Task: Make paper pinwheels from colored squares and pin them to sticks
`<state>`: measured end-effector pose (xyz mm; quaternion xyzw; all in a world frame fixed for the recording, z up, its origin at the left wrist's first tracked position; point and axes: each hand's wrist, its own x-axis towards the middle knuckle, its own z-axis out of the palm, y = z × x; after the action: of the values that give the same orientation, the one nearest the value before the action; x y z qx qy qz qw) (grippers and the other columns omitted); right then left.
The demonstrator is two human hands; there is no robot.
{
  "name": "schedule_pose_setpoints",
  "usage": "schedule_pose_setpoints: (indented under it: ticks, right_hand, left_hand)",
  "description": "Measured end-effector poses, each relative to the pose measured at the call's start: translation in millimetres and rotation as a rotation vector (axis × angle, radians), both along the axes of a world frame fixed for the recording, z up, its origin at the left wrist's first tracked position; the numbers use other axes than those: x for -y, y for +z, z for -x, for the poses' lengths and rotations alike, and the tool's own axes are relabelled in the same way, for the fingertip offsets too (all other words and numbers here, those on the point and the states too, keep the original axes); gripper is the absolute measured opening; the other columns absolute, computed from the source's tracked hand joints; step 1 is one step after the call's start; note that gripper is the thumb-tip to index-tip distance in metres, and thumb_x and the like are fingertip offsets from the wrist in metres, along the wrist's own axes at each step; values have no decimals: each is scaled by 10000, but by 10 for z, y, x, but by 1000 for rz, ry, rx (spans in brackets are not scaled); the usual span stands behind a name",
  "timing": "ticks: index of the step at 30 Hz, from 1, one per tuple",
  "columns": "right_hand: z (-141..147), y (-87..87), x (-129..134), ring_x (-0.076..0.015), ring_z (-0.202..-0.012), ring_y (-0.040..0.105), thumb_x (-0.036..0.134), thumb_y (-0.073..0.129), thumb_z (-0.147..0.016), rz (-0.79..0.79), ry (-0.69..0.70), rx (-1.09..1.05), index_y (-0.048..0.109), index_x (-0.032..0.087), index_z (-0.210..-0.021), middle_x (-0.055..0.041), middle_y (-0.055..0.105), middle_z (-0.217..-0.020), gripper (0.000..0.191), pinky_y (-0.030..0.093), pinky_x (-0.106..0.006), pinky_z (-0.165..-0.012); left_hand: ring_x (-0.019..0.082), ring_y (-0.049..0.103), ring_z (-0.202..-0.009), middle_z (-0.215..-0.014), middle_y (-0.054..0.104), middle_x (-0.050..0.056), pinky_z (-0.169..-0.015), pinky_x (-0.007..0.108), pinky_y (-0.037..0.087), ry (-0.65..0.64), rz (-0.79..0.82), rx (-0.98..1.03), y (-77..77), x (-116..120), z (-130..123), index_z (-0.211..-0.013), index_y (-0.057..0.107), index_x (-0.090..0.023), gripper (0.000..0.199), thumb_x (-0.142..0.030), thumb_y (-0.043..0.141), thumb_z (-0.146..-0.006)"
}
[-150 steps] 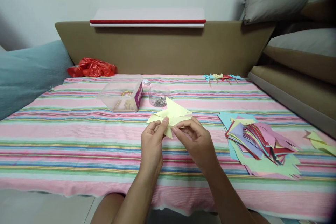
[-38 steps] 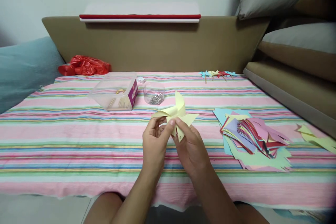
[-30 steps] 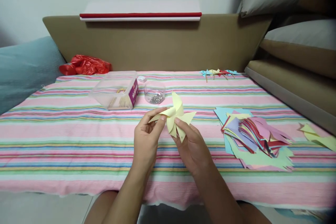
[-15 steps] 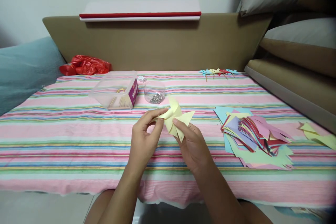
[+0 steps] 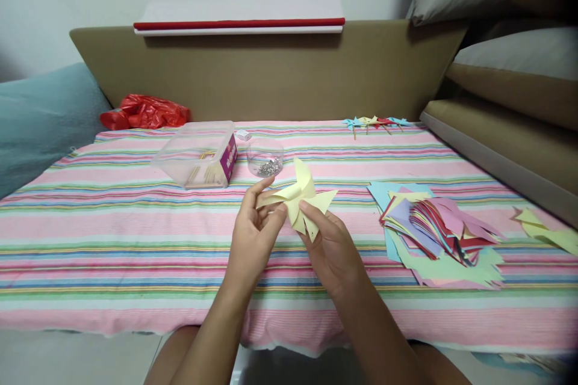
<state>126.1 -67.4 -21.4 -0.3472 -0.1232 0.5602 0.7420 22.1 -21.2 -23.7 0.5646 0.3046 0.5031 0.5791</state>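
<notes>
A pale yellow paper pinwheel (image 5: 301, 194), with curled points, is held up above the striped cloth between both hands. My left hand (image 5: 258, 216) grips it from the left, thumb near the centre and fingers behind the left blade. On the lower right, my right hand (image 5: 332, 237) pinches the paper, its thumb on the front and the other fingers underneath. A small dark hole shows in the lowest tip. Beyond the hands stands a clear round tub (image 5: 265, 159) with small metal pieces in it.
A clear plastic box (image 5: 194, 156) with thin wooden sticks stands at left, near a red plastic bag (image 5: 147, 111). Cut coloured papers (image 5: 438, 228) lie stacked at right. Several finished pinwheels (image 5: 374, 123) on sticks lie at the back right. Cushions (image 5: 510, 132) border the right side.
My left hand has shifted slightly right, its thumb moving from the left blade toward the pinwheel's centre. The left blade now shows more. My right hand keeps its pinch.
</notes>
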Motion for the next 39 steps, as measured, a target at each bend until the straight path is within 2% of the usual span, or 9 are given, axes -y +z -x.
schedule_pose_setpoints:
  ticks: [5,11,16,21,24,26,29,35,39]
  right_hand:
    - [0,-6,-8,-225,-998,700,269,812,-693,-3,-24,11,767,216,-867,-29,788,-976,187,550,-310,-877]
    - [46,-56,-29,-267,-1031,697,284,810,-700,0,-22,47,754,197,-901,-60,780,-1031,226,538,-392,-953]
    - [51,-115,-58,-246,-1012,697,380,739,-807,-26,-59,221,660,184,-1077,-79,746,-1081,344,551,-387,-901]
    - [-59,-171,-14,-205,-1002,689,257,619,-894,-122,-194,711,382,302,-1381,-73,677,-1218,544,538,-407,-908]
    - [-117,-168,24,-203,-1079,644,156,610,-876,-224,-138,1103,555,293,-1273,-60,649,-1251,424,517,-381,-943]
    - [-130,-149,36,-201,-1057,637,138,624,-868,-244,-118,1217,674,266,-1104,-44,671,-1149,273,519,-359,-924]
    - [-132,-117,32,-196,-997,646,164,644,-880,-220,-139,1188,727,238,-930,-39,674,-1016,122,530,-346,-891]
    - [-170,-98,1,-185,-992,658,266,660,-909,-175,-118,880,733,239,-925,-37,663,-1019,79,554,-321,-864]
    - [-178,-98,-1,-180,-930,657,292,713,-870,-137,-130,788,735,222,-853,-31,639,-952,76,562,-314,-823]
  left_hand:
    - [167,670,-957,-1012,718,46,-845,252,521,-89,181,112,-87,33,-110,-1058,712,-180,280,-308,793,-822]
    - [135,657,-827,-869,730,26,-756,226,511,50,261,144,-122,62,-182,-869,749,-157,219,-339,832,-780]
    - [130,667,-826,-906,743,36,-761,222,536,93,353,258,-78,38,-157,-899,753,-144,248,-327,846,-760]
    - [124,682,-798,-927,752,47,-651,183,536,177,504,403,-24,-67,-77,-885,755,-141,203,-255,848,-745]
    - [122,686,-778,-908,753,44,-617,173,525,192,501,420,-6,-91,-52,-887,755,-141,214,-241,856,-727]
    - [112,674,-734,-839,739,26,-615,171,521,186,483,412,-2,-77,-53,-833,739,-137,224,-258,875,-703]
    - [99,650,-676,-748,708,1,-638,180,522,189,440,380,-8,-41,-72,-766,705,-132,244,-273,887,-686]
    - [131,688,-725,-797,741,24,-728,228,541,188,280,224,-52,-3,-84,-953,728,-138,276,-330,828,-780]
    - [157,705,-766,-807,751,26,-737,243,538,186,179,144,-41,23,-86,-950,740,-157,239,-347,796,-816]
